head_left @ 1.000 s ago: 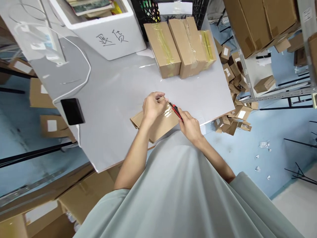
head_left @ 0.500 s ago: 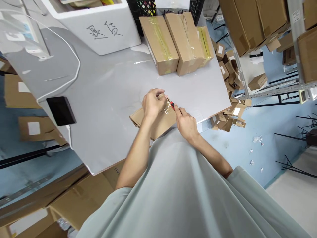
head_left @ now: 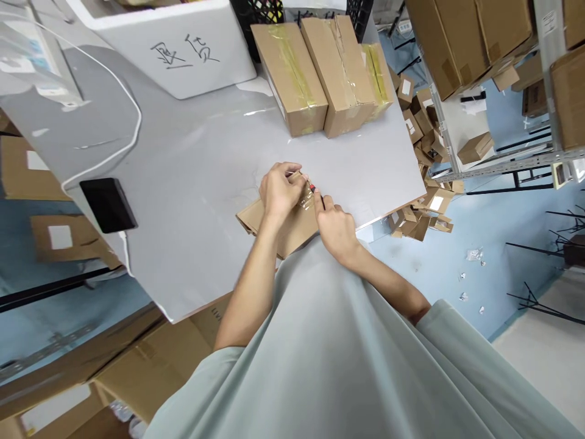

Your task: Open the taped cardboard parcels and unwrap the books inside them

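A brown cardboard box [head_left: 295, 231] with shiny clear tape on its upper part lies at the near edge of the table, just in front of my body. My left hand [head_left: 280, 192] is closed at its far edge, fingers curled and gripping the cardboard there. In my right hand [head_left: 334, 227] is a small red-and-black utility knife [head_left: 312, 188], its handle mostly covered by my fingers. The knife's tip points at the taped part, close to my left fingertips. Whether the blade touches the tape I cannot tell.
Several taped cardboard boxes [head_left: 292, 79] stand at the back of the grey table [head_left: 183, 201], beside a white foam box [head_left: 183, 55]. A black phone [head_left: 108, 205] with a white cable lies at the left. Shelving with cartons [head_left: 466, 42] rises at the right.
My right hand and the knife have moved slightly left, nearer my left fingers. Less of the red handle shows. My left hand keeps its hold on the box.
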The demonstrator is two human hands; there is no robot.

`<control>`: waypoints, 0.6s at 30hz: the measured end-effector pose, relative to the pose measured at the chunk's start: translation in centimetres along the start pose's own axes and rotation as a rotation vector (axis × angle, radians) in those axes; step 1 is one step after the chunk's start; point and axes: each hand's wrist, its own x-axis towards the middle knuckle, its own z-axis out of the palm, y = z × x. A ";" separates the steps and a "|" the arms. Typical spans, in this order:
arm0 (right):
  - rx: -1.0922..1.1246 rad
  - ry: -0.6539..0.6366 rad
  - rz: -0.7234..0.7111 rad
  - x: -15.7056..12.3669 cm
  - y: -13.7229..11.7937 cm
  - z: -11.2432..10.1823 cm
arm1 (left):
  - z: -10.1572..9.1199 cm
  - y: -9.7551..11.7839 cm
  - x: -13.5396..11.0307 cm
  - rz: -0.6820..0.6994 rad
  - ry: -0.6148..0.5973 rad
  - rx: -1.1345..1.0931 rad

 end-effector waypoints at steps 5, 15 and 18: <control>-0.010 -0.028 0.009 -1.5 0.2 -0.7 | 0.2 0.0 -0.3 0.003 0.009 0.013; -0.033 -0.124 0.034 -4.9 3.0 0.1 | 0.2 0.2 -0.7 -0.006 0.009 0.020; 0.016 -0.124 -0.001 -6.7 4.9 0.0 | 0.0 0.3 -0.8 0.001 0.016 0.043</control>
